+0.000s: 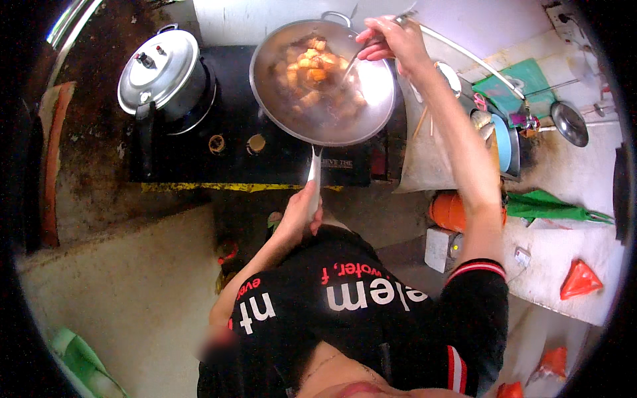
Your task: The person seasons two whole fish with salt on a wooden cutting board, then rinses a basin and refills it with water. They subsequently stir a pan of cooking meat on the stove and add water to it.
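Note:
A wide steel wok [375, 123] sits on the black gas stove, with browned, cubed chunks of food [312, 66] heaped in it and steam rising. My left hand [306, 207] is closed around the wok's long handle [314, 166] at the near side. Over the wok's right rim, my right hand [390, 43] grips a long-handled metal cooking utensil [352, 66]. The utensil slants down into the wok beside the food. Steam and food hide its working end, so I cannot tell whether it is a ladle or a spatula.
A silver pressure cooker [159, 73] stands on the left of the black stove [232, 159], two knobs on its front. At the right are a green cutting board [524, 83], a metal lid [569, 124], a blue dish [505, 142], an orange cylinder [448, 211] and a red bag [580, 280].

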Action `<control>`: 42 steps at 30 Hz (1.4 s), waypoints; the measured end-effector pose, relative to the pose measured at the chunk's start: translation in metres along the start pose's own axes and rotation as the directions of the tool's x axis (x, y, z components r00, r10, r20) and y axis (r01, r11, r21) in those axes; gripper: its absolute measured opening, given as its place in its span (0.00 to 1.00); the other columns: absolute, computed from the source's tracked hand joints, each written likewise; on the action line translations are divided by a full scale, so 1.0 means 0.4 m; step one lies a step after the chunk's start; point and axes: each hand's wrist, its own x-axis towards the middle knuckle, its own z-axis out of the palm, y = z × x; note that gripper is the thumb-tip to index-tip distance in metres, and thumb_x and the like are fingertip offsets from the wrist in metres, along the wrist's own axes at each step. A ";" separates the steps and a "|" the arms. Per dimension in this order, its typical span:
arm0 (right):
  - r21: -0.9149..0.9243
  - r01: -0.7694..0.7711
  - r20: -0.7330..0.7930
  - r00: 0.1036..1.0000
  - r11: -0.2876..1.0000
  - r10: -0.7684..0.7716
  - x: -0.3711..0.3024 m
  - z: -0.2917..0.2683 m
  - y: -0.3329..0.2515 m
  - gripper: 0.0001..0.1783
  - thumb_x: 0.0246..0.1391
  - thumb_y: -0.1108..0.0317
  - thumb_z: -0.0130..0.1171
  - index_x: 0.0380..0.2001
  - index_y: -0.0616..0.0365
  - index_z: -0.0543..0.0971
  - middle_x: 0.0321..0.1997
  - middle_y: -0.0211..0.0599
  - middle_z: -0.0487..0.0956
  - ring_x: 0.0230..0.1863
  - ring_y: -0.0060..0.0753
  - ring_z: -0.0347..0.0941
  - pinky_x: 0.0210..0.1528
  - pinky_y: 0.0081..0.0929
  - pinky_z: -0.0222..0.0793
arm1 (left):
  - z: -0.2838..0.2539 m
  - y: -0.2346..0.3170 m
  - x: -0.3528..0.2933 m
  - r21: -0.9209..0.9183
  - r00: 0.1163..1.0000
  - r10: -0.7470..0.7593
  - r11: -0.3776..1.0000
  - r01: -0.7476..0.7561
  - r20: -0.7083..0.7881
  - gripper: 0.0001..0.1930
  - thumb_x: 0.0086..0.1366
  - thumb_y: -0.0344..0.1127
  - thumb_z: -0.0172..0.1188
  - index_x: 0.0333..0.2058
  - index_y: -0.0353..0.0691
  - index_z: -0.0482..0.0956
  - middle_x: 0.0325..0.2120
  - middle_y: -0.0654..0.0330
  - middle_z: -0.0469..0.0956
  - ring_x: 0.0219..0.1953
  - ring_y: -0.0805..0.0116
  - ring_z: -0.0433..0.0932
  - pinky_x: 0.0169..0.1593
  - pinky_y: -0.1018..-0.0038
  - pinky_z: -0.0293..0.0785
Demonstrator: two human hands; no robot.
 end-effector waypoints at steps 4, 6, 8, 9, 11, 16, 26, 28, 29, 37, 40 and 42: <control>-0.189 -0.083 0.072 0.993 0.978 0.098 0.032 -0.028 -0.053 0.16 0.47 0.58 0.55 0.20 0.62 0.76 0.26 0.43 0.79 0.20 0.34 0.78 0.18 0.17 0.74 | 0.002 -0.001 0.002 -0.010 1.000 0.011 1.000 -0.011 0.019 0.26 0.65 0.60 0.37 0.27 0.39 0.64 0.11 0.63 0.62 0.08 0.71 0.60 0.12 0.74 0.58; -0.262 -0.202 0.098 0.967 0.944 0.234 0.033 -0.024 -0.056 0.16 0.47 0.59 0.55 0.20 0.63 0.76 0.25 0.43 0.79 0.19 0.34 0.78 0.17 0.17 0.74 | 0.003 0.000 0.002 -0.011 1.000 0.008 1.000 -0.008 0.010 0.27 0.65 0.60 0.37 0.26 0.39 0.64 0.11 0.63 0.62 0.08 0.71 0.60 0.12 0.73 0.58; -0.325 -0.254 0.104 0.948 0.911 0.301 0.028 -0.023 -0.040 0.16 0.47 0.59 0.54 0.20 0.65 0.76 0.23 0.44 0.78 0.17 0.33 0.77 0.16 0.17 0.73 | 0.009 0.002 0.003 -0.014 1.000 -0.006 1.000 0.006 -0.001 0.27 0.65 0.61 0.37 0.26 0.39 0.64 0.11 0.63 0.62 0.08 0.71 0.60 0.12 0.73 0.58; -0.310 -0.243 0.113 0.951 0.919 0.289 0.020 -0.030 -0.022 0.16 0.47 0.59 0.54 0.20 0.65 0.76 0.23 0.44 0.78 0.17 0.33 0.77 0.15 0.17 0.73 | 0.012 -0.001 0.005 -0.020 1.000 -0.010 1.000 0.011 0.015 0.27 0.65 0.61 0.37 0.26 0.39 0.64 0.11 0.63 0.62 0.08 0.71 0.60 0.12 0.73 0.58; -0.269 -0.212 0.142 0.956 0.939 0.257 0.004 -0.046 0.022 0.17 0.48 0.60 0.55 0.20 0.66 0.76 0.22 0.44 0.78 0.17 0.32 0.77 0.15 0.17 0.73 | 0.008 -0.004 0.007 -0.027 0.999 -0.015 0.999 0.016 0.034 0.28 0.64 0.62 0.37 0.25 0.39 0.64 0.10 0.63 0.62 0.08 0.71 0.59 0.12 0.72 0.58; 0.024 -0.060 -0.062 0.996 0.998 0.061 -0.165 -0.054 0.153 0.14 0.54 0.62 0.53 0.24 0.64 0.72 0.24 0.42 0.77 0.18 0.31 0.76 0.18 0.20 0.73 | 0.022 0.017 -0.014 0.006 1.000 -0.029 1.000 0.029 0.004 0.26 0.67 0.57 0.35 0.23 0.41 0.63 0.07 0.62 0.61 0.06 0.70 0.59 0.10 0.75 0.57; 0.437 0.086 -0.193 0.981 0.895 0.000 -0.074 -0.018 0.304 0.11 0.56 0.65 0.52 0.28 0.64 0.71 0.36 0.45 0.79 0.26 0.34 0.78 0.27 0.22 0.75 | 0.024 0.015 -0.032 0.033 1.000 -0.017 0.999 0.017 -0.001 0.27 0.66 0.61 0.34 0.25 0.41 0.62 0.09 0.64 0.61 0.07 0.71 0.58 0.11 0.74 0.57; 0.183 0.137 -0.079 0.989 0.974 -0.124 -0.091 -0.016 0.245 0.11 0.56 0.65 0.53 0.26 0.63 0.73 0.37 0.42 0.79 0.25 0.31 0.78 0.27 0.21 0.74 | 0.024 0.014 -0.031 0.062 1.000 -0.006 0.998 0.007 -0.024 0.27 0.65 0.61 0.35 0.25 0.41 0.62 0.09 0.64 0.61 0.07 0.72 0.58 0.11 0.74 0.57; 0.049 0.175 -0.005 0.985 0.983 -0.175 -0.099 -0.010 0.205 0.12 0.56 0.65 0.53 0.26 0.63 0.74 0.37 0.40 0.79 0.25 0.29 0.77 0.27 0.20 0.74 | 0.024 0.013 -0.028 0.072 0.999 0.004 0.997 -0.001 -0.035 0.27 0.65 0.61 0.35 0.25 0.41 0.62 0.09 0.64 0.61 0.07 0.72 0.58 0.11 0.74 0.57; -0.417 0.737 0.585 0.665 0.532 -0.463 -0.195 0.020 0.015 0.06 0.48 0.70 0.56 0.27 0.62 0.77 0.31 0.39 0.79 0.30 0.34 0.76 0.34 0.26 0.70 | 0.012 -0.012 -0.016 -0.035 0.999 0.011 0.999 -0.010 0.033 0.26 0.64 0.62 0.38 0.29 0.40 0.62 0.09 0.65 0.60 0.07 0.74 0.58 0.11 0.75 0.57; -0.560 0.636 0.495 0.771 0.531 -0.401 -0.130 -0.018 0.005 0.10 0.50 0.65 0.56 0.25 0.62 0.77 0.24 0.38 0.78 0.24 0.32 0.76 0.28 0.25 0.70 | 0.017 -0.012 -0.017 -0.026 1.000 0.022 0.999 -0.021 0.011 0.26 0.65 0.62 0.38 0.29 0.40 0.62 0.10 0.65 0.60 0.07 0.74 0.58 0.11 0.75 0.57; -0.583 0.431 0.373 0.895 0.689 -0.245 -0.035 -0.072 0.038 0.12 0.50 0.64 0.56 0.23 0.63 0.77 0.21 0.37 0.78 0.19 0.28 0.76 0.21 0.21 0.70 | 0.025 -0.001 -0.015 -0.010 1.000 0.013 1.000 -0.013 0.002 0.26 0.65 0.61 0.37 0.29 0.40 0.62 0.10 0.65 0.60 0.07 0.74 0.58 0.11 0.75 0.57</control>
